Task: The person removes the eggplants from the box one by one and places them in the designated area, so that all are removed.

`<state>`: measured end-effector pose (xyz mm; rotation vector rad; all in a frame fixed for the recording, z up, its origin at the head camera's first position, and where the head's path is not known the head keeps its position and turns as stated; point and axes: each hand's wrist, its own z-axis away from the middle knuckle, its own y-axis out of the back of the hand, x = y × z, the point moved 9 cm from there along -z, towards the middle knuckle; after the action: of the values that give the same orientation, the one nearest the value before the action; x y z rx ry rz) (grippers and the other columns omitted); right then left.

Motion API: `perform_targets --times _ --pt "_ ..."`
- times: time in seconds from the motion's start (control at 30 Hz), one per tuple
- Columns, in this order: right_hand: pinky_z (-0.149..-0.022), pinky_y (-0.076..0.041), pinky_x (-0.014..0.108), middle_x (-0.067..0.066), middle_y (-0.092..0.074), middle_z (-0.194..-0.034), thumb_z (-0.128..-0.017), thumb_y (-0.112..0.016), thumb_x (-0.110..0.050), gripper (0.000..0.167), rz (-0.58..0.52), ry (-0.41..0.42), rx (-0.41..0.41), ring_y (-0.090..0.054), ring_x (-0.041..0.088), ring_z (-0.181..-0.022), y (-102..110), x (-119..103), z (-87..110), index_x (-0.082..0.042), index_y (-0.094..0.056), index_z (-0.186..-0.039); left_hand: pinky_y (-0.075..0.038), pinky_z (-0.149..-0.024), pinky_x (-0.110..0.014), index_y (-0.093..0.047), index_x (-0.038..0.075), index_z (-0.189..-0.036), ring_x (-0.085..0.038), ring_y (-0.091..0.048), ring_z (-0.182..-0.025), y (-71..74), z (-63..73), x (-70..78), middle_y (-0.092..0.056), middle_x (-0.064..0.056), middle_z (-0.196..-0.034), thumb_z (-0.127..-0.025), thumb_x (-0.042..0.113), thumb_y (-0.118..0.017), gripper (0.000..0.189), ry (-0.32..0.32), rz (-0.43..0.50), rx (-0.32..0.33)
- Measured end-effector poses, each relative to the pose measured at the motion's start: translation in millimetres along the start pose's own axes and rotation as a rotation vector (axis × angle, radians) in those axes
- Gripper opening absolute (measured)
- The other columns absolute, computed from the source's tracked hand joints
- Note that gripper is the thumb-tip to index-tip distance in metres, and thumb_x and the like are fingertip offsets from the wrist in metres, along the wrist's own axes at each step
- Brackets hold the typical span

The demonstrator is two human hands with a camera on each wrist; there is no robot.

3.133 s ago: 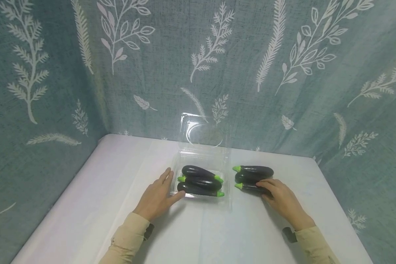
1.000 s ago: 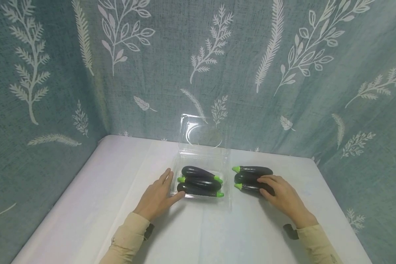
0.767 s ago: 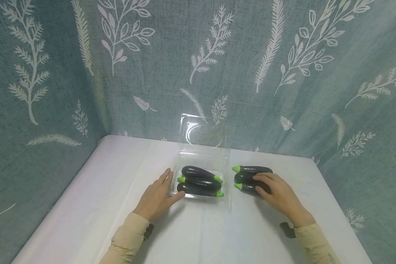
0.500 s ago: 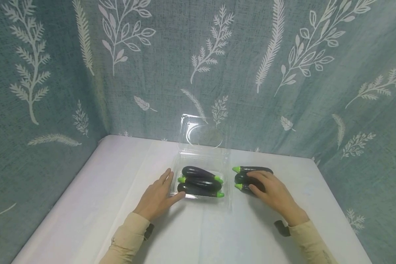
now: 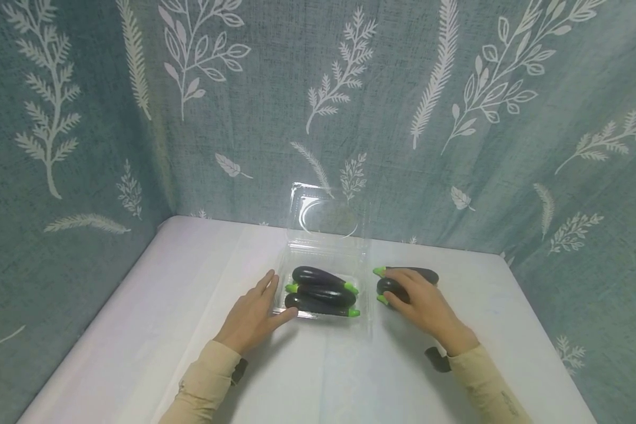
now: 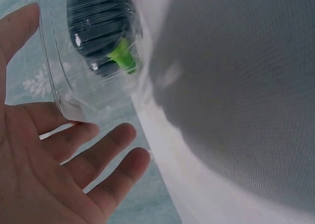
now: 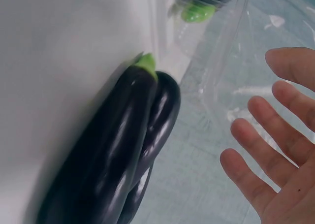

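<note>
A clear plastic clamshell container stands with its lid raised, three eggplants lying side by side inside. My left hand is at its left side, fingers spread; in the left wrist view, fingertips touch the container's rim. To the right of the container, three more eggplants lie in a row: the far one, the middle one and the near one. My right hand hovers over them with extended fingers and holds nothing, partly hiding the middle and near ones.
The white-covered table carries everything. A teal curtain with white leaf patterns rises behind it and at both sides. The container's upright lid stands close in front of the back curtain.
My right hand has slid left over the loose eggplants, from their rounded right ends toward the container. The eggplants, the container and my left hand have stayed in place.
</note>
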<state>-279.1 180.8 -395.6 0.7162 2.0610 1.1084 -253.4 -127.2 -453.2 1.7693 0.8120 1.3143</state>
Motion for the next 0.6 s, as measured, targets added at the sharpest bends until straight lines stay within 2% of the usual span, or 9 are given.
perform_targets --times 0.27,0.47,0.6 --pt "-0.104 -0.049 0.043 0.001 -0.062 -0.135 -0.096 -0.072 -0.026 0.045 -0.022 0.010 -0.026 -0.057 0.022 -0.128 -9 -11 -14.5 -0.017 -0.061 -0.139 -0.042 -0.108 -0.057 -0.040 -0.008 -0.151 -0.048 -0.050 -0.131 1.6 0.4 1.6 -0.035 -0.021 -0.160 -0.093 0.056 -0.065 0.090 0.000 0.007 0.017" --pt "-0.101 -0.051 0.045 0.002 -0.060 -0.138 -0.096 -0.072 -0.027 0.047 -0.033 0.074 -0.043 -0.057 0.023 -0.128 -12 -23 -27.2 -0.017 -0.059 -0.140 -0.040 -0.110 -0.056 -0.038 -0.007 -0.152 -0.047 -0.048 -0.134 1.0 1.1 0.4 -0.033 -0.020 -0.161 -0.094 0.059 -0.063 0.091 0.009 0.018 0.000" --pt "-0.102 -0.051 0.045 0.003 -0.059 -0.140 -0.097 -0.072 -0.028 0.050 -0.049 0.075 -0.088 -0.056 0.023 -0.129 -12 -26 -39.8 -0.017 -0.056 -0.143 -0.041 -0.110 -0.055 -0.038 -0.008 -0.152 -0.047 -0.048 -0.133 -0.3 0.3 -0.1 -0.033 -0.021 -0.161 -0.094 0.061 -0.061 0.092 0.005 0.010 -0.009"
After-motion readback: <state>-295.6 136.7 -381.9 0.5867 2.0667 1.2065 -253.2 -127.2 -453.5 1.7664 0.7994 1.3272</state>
